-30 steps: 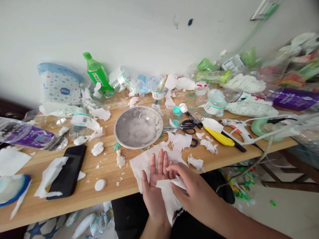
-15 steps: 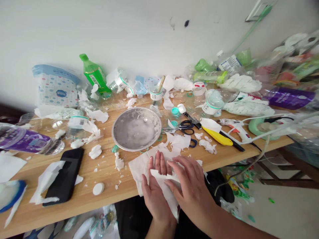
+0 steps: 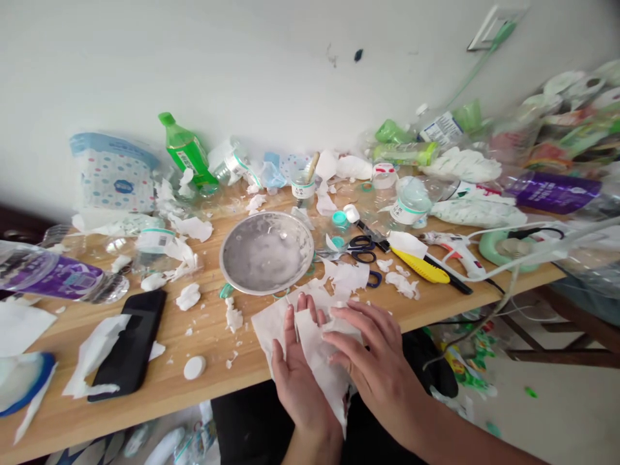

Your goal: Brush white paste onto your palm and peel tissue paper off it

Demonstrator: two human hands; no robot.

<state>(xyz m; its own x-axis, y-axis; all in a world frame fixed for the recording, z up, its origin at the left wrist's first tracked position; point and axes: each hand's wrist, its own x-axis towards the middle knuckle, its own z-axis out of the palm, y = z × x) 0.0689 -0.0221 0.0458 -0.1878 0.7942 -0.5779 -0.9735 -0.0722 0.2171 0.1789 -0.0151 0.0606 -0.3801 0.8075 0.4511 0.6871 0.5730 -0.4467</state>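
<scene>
My left hand [image 3: 305,387] lies palm up near the front edge of the table, its fingers stretched out. A torn piece of white tissue paper [image 3: 317,358] rests across its palm and fingers and hangs toward the wrist. Over it, my right hand [image 3: 372,349] is palm down with bent, spread fingers touching the paper. Under and beyond the hands, a larger tissue sheet [image 3: 264,326] lies flat on the wood. Just past it stands a metal bowl [image 3: 227,268] with a whitish, wet-looking content.
Right of the bowl are scissors [image 3: 363,248], a yellow-handled cutter [image 3: 421,266] and a hot glue gun [image 3: 465,255] with cables. A black phone [image 3: 128,349] and white cap [image 3: 194,367] lie left. Cut plastic bottles, a green bottle [image 3: 186,152] and paper scraps line the wall.
The tissue on my left palm has shifted up over the fingers and lies flatter. My right hand has moved slightly right, its fingers more spread. The view has shifted a little.
</scene>
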